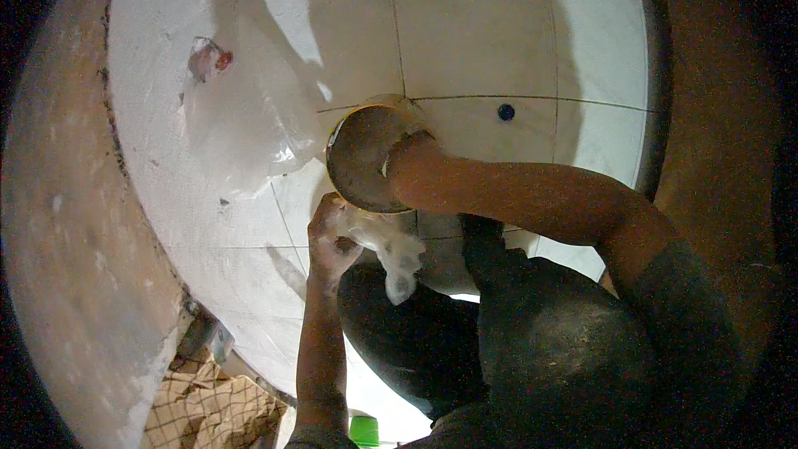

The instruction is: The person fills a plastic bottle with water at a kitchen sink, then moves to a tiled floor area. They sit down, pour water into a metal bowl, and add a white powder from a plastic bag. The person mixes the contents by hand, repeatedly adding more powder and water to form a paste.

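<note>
A round container [356, 158] with a thin yellowish rim stands on the tiled floor in front of me. My right hand [409, 158] reaches into its mouth from the right, and its fingers are hidden inside. At the near left side of the rim, my left hand [332, 237] is closed on a crumpled, clear plastic bag [401, 259]. The loose part of that bag hangs to the right of the hand, above my dark-clothed legs. What lies inside the container is too dark to make out.
A large clear plastic bag [249, 129] with a red patch lies left of the container. A small dark round cap [505, 112] sits on the tiles to the right. Brown checked material [212, 403] and a green container [364, 431] are near the lower edge. Walls border both sides.
</note>
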The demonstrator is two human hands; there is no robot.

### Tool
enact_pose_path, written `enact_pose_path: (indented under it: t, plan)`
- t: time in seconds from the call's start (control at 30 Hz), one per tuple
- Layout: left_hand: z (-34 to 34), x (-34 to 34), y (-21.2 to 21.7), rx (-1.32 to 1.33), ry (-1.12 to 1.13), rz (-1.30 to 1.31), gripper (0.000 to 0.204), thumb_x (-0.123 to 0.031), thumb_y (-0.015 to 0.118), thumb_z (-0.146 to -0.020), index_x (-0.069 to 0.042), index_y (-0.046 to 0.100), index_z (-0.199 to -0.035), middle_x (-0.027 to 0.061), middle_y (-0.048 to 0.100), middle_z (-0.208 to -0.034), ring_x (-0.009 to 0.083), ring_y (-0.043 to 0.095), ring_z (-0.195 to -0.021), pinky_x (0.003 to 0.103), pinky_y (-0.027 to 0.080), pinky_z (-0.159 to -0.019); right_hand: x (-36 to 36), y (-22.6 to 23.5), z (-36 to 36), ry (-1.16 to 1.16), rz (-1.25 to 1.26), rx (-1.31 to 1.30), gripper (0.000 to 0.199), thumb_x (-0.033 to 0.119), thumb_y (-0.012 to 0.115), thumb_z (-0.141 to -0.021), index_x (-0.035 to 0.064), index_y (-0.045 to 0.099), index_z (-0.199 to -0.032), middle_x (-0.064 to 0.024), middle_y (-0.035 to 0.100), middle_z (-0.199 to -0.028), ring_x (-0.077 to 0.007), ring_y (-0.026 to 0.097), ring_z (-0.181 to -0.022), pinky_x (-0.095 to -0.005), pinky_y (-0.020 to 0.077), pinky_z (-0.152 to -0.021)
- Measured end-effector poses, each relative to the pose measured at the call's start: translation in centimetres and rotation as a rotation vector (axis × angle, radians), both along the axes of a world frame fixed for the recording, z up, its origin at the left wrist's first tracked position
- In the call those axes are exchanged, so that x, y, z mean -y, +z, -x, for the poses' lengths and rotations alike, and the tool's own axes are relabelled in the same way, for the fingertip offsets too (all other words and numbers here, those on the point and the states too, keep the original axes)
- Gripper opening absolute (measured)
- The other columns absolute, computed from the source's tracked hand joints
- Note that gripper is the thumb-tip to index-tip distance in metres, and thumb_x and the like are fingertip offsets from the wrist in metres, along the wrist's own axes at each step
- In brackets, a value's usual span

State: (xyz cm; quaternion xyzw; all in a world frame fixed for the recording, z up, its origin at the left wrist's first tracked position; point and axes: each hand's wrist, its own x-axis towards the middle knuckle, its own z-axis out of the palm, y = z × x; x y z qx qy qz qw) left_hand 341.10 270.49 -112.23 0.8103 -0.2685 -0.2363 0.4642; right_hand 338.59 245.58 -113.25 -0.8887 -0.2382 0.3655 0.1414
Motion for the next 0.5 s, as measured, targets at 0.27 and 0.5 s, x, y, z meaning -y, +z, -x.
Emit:
enact_pose_path:
  t: [0.27,0.5]
  plan:
    - [-0.9,-0.6,-1.1,-0.011,0.03,0.044,0.042,-0.002,0.077,-0.077,-0.003,0.066,-0.117,0.0201,0.069,-0.117,0.0352,0.069,-0.106,0.04,0.057,-0.089,1.5,2.5,-0.6,-0.016,-0.032,0.244,0.018,0.016,0.071,-0.075,0.0061,0.08,-0.087,-0.021,0.074,-0.087,-0.0395,0.074,-0.083,-0.0539,0.0604,-0.068]
    - [-1.0,-1.5,1.0,-0.51,0.205,0.134,0.064,-0.047,0.078,-0.087,0.0,0.066,-0.128,0.0159,0.065,-0.131,0.0277,0.064,-0.118,0.041,0.053,-0.099,2.0,1.8,0.1,-0.042,-0.08,0.317,0.013,0.016,0.071,-0.073,0.0064,0.079,-0.079,-0.0208,0.073,-0.079,-0.0384,0.074,-0.075,-0.0525,0.0604,-0.065]
